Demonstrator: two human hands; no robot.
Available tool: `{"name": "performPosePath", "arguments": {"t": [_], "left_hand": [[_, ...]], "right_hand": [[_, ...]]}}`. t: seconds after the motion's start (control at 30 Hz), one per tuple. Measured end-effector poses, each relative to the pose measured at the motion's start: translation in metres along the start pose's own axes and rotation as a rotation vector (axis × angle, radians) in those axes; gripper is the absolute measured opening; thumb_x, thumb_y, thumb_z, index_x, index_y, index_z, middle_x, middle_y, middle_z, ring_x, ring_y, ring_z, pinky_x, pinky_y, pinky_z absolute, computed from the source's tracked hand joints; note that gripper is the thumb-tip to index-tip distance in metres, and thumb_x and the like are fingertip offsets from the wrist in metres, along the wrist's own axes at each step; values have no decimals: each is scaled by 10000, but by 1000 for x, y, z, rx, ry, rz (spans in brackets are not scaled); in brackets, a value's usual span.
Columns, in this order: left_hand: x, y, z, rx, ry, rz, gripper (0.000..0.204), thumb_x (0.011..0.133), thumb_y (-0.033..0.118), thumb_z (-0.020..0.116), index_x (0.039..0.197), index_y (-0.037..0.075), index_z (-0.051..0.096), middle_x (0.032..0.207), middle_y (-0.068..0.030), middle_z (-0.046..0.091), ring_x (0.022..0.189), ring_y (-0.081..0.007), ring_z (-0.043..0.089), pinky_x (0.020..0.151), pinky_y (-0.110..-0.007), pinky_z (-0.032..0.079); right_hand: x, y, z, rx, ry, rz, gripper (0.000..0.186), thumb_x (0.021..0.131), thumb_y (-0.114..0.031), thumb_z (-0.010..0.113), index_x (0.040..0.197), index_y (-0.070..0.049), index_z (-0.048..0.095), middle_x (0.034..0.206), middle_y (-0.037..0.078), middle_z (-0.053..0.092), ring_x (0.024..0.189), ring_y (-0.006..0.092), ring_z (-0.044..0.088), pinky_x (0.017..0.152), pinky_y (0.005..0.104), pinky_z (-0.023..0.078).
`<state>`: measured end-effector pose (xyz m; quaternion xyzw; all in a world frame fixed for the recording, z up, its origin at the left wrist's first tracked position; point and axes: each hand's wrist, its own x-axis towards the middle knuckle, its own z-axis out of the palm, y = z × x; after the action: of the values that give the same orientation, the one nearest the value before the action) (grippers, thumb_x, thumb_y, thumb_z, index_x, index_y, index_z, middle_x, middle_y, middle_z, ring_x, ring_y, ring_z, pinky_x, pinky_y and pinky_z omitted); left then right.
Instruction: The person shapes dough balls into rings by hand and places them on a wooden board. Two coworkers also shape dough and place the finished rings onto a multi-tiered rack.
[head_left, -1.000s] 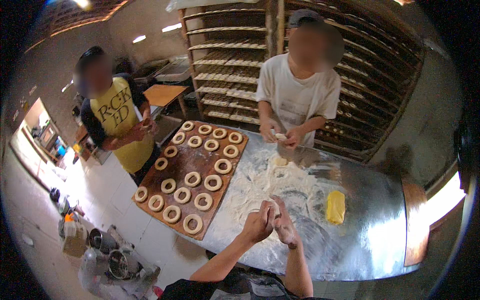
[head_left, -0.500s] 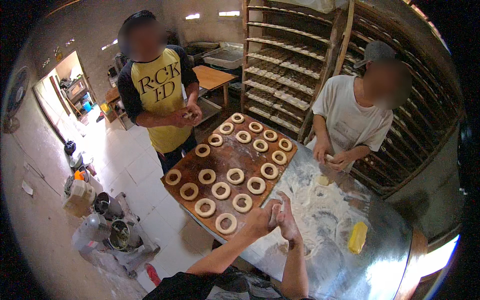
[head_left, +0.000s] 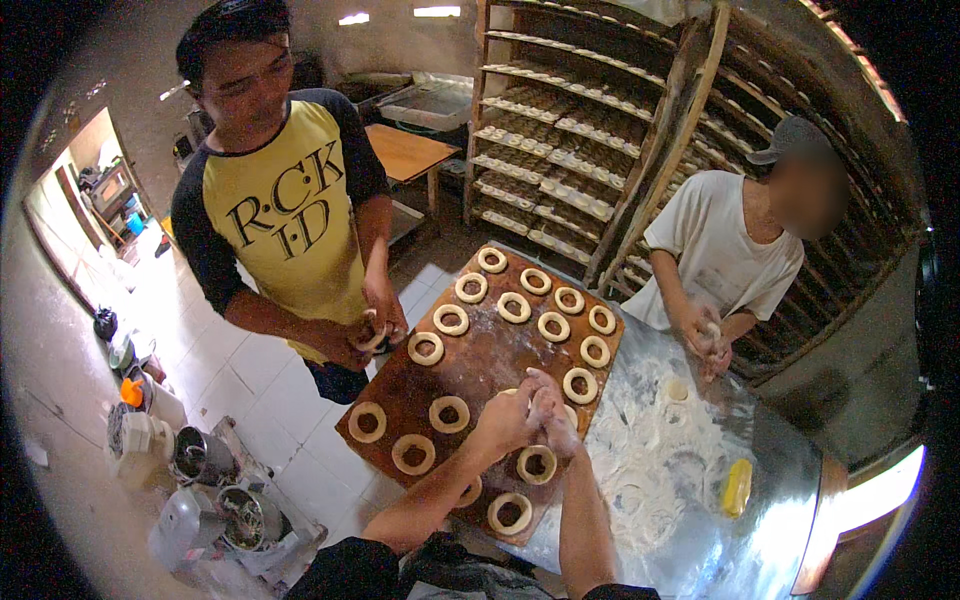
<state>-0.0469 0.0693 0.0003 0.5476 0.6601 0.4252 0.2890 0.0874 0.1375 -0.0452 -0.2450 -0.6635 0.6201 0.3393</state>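
My left hand [head_left: 506, 420] and my right hand [head_left: 551, 414] are closed together, fingers pressed against each other, above the right half of a brown wooden board [head_left: 455, 380]. Whatever lies between them is hidden by the fingers. Flour whitens my right hand. Rows of pale dough rings lie on the board; one dough ring [head_left: 537, 464] sits just below my right hand, and another dough ring [head_left: 449, 414] is to the left of my hands. My hands and forearms cover some of the rings.
Right of the board, a metal table [head_left: 770, 500] carries scattered flour [head_left: 640, 470], a small dough piece [head_left: 676, 388] and a yellow block [head_left: 736, 488]. Two people stand across, each working with their hands. Racks of filled trays [head_left: 560, 150] rise behind; a mixer [head_left: 190, 520] stands lower left.
The view has shifted. My hands have moved from the board's right edge to over the board, still together. The person in yellow stands closer, leaning toward the board.
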Motion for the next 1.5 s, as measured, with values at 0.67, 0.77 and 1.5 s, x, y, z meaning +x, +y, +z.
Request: {"name": "performPosePath", "arguments": {"t": [0.67,0.77,1.5], "left_hand": [[110,-77,-87,718,320,26,397,894,329,581,1161,40,525,953,-232,594,960,-443,580,785,-535,467],[108,-104,-94,814,302,66,380,817,226,650,1126,35,541,962,-193,565,867,-371,578,712,-483,449],[73,-113,-77,796,50,-114,674,716,190,770,1268,-35,455,1043,-237,522,950,-400,540,781,-491,444]], "right_hand": [[145,0,45,-685,342,375,809,925,-475,531,1461,-1,153,1297,350,486,1015,467,615,993,500,401],[137,9,48,-633,209,461,797,879,-440,597,1453,-56,200,1325,379,442,1158,492,516,1025,507,383],[107,19,72,-1066,139,279,836,781,-387,711,1443,-122,274,1163,275,539,1091,461,536,925,557,437]]}}
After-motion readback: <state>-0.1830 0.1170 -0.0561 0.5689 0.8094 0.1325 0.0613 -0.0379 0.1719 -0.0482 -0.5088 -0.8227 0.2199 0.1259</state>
